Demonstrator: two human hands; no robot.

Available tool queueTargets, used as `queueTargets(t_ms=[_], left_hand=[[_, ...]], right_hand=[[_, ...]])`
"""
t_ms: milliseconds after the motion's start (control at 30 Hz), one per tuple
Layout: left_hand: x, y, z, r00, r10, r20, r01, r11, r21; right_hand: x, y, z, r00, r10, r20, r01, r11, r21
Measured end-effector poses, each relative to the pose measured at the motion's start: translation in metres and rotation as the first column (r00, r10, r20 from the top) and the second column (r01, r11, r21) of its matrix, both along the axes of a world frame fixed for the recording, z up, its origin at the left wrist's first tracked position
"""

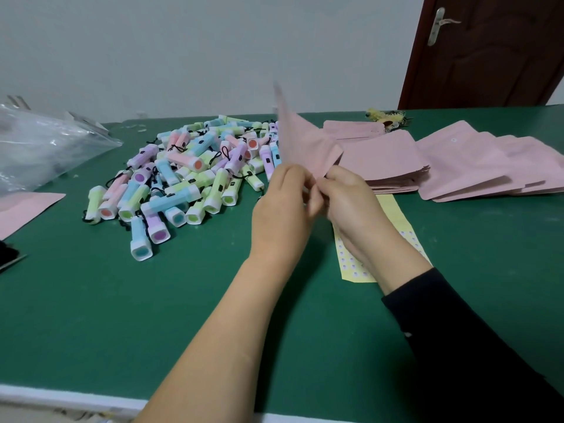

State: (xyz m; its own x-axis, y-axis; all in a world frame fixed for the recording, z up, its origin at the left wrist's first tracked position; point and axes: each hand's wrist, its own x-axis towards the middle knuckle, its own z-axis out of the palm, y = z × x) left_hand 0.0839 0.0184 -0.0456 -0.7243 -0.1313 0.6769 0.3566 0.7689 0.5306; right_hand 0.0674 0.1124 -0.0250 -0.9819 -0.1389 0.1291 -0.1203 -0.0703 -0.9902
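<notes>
A pink pouch (302, 141) stands up in the air above the green table (152, 315), blurred at its top. My left hand (283, 206) and my right hand (354, 206) both pinch its lower edge, fingers close together. Behind and to the left lies a heap of several pastel toy flashlights (195, 175) with black cords. Stacks of flat pink pouches (457, 166) lie fanned out at the right. A yellow sticker sheet (387, 209) lies on the table under my right wrist, partly hidden.
A clear plastic bag (45, 145) sits at the far left, with one pink pouch (24, 209) lying below it. A dark object (9, 254) pokes in at the left edge. A brown door (488, 56) stands behind the table at the right. A small yellowish bundle (387, 116) lies at the back.
</notes>
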Motion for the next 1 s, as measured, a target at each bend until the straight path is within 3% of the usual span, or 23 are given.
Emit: queueTargets(t_ms=[67, 100, 200, 233, 300, 367, 433, 500, 567, 667, 867, 933, 967, 1000], left_hand=[[0.001, 0.001, 0.000, 1.000, 0.003, -0.014, -0.002, 1.000, 0.022], [0.002, 0.001, 0.000, 1.000, 0.006, -0.024, -0.005, 1.000, 0.024], [0.003, 0.004, -0.001, 0.999, -0.013, -0.044, 0.012, 1.000, -0.009], [0.003, 0.006, -0.001, 0.999, -0.030, -0.041, 0.029, 0.999, -0.012], [0.004, 0.007, -0.002, 0.997, -0.066, -0.027, 0.066, 0.998, 0.021], [0.003, 0.007, -0.003, 0.995, -0.095, -0.005, 0.095, 0.994, 0.052], [0.003, 0.010, -0.004, 0.993, -0.121, 0.000, 0.120, 0.991, 0.061], [0.005, 0.014, -0.003, 0.991, -0.137, -0.009, 0.137, 0.989, 0.057], [0.006, 0.018, -0.003, 0.989, -0.144, -0.020, 0.144, 0.989, 0.039], [0.007, 0.019, -0.003, 0.988, -0.150, -0.042, 0.152, 0.987, 0.048], [0.008, 0.019, -0.003, 0.974, -0.225, -0.011, 0.225, 0.966, 0.128], [0.006, 0.021, -0.003, 0.950, -0.300, 0.081, 0.267, 0.921, 0.282], [0.005, 0.022, -0.001, 0.918, -0.372, 0.138, 0.279, 0.852, 0.443], [0.004, 0.022, 0.003, 0.863, -0.473, 0.177, 0.268, 0.725, 0.634]], right_hand=[[-0.001, 0.004, 0.001, 1.000, 0.024, -0.007, -0.025, 1.000, -0.010], [-0.003, 0.007, 0.001, 0.999, 0.002, -0.043, 0.001, 0.998, 0.057], [-0.007, 0.015, 0.003, 0.966, -0.048, -0.255, 0.162, 0.880, 0.447], [-0.007, 0.016, 0.003, 0.957, -0.047, -0.286, 0.184, 0.862, 0.472], [-0.007, 0.017, 0.004, 0.972, -0.053, -0.230, 0.126, 0.941, 0.314], [-0.006, 0.017, 0.006, 0.998, -0.021, -0.066, 0.022, 1.000, 0.012], [-0.007, 0.017, 0.007, 0.996, 0.078, 0.031, -0.067, 0.964, -0.258], [-0.009, 0.018, 0.005, 0.995, 0.074, 0.068, -0.042, 0.922, -0.384], [-0.011, 0.018, 0.002, 0.994, -0.035, 0.099, 0.063, 0.955, -0.290], [-0.010, 0.017, 0.002, 0.976, -0.183, 0.117, 0.182, 0.983, 0.018], [-0.006, 0.015, 0.006, 0.978, -0.203, 0.050, 0.179, 0.937, 0.299], [-0.008, 0.018, 0.007, 0.975, -0.220, 0.002, 0.206, 0.916, 0.344], [-0.008, 0.018, 0.007, 0.975, -0.219, -0.024, 0.214, 0.916, 0.339], [-0.007, 0.019, 0.006, 0.977, -0.209, -0.048, 0.213, 0.919, 0.333]])
